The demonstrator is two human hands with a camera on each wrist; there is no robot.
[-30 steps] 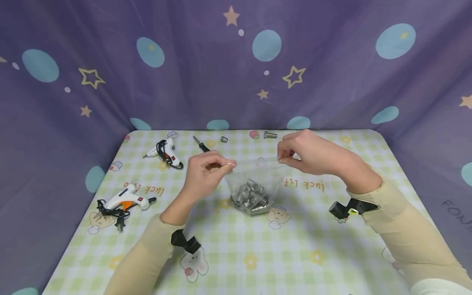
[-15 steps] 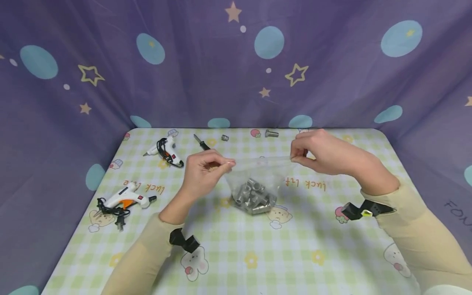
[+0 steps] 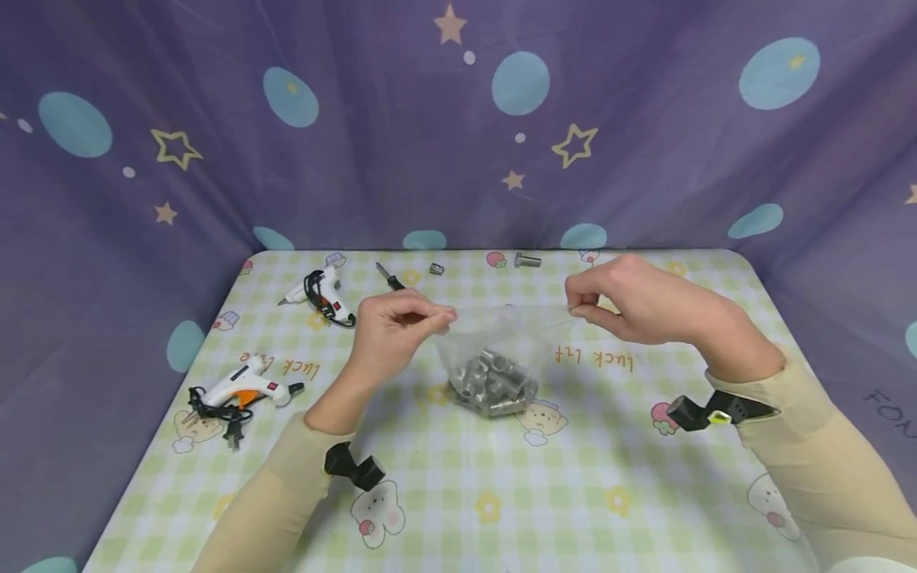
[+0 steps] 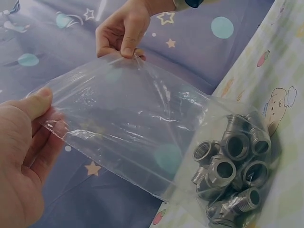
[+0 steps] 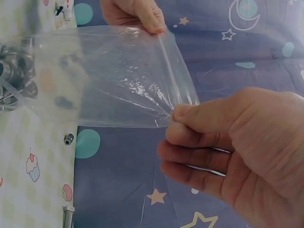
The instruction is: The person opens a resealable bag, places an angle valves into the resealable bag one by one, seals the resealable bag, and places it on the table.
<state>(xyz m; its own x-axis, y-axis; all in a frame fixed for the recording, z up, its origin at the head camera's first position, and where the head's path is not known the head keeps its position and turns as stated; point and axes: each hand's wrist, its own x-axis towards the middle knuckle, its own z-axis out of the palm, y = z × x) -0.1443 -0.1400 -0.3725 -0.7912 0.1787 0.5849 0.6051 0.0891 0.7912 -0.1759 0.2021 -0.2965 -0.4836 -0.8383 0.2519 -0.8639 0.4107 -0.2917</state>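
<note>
A clear plastic bag point(image 3: 501, 334) hangs above the checked table point(image 3: 458, 493), stretched by its top edge between both hands. Several grey threaded metal fittings point(image 3: 493, 378) fill its bottom, which rests on the table. My left hand point(image 3: 401, 322) pinches the bag's left top corner point(image 4: 52, 111) between thumb and fingers. My right hand point(image 3: 623, 298) pinches the right top corner point(image 5: 173, 111). The bag point(image 4: 142, 128) shows in the left wrist view with the fittings point(image 4: 232, 171) at the lower right. The bag film point(image 5: 109, 76) fills the right wrist view.
Two white glue guns point(image 3: 247, 386) point(image 3: 322, 294) with black cords lie at the table's left. A black-handled tool point(image 3: 390, 277), a small metal fitting point(image 3: 436, 269) and a bolt point(image 3: 526, 259) lie near the far edge. Purple star-patterned cloth point(image 3: 458, 119) walls the table.
My right hand has slid right along the bag's top edge, from near its middle to its right corner. The left hand has stayed in place.
</note>
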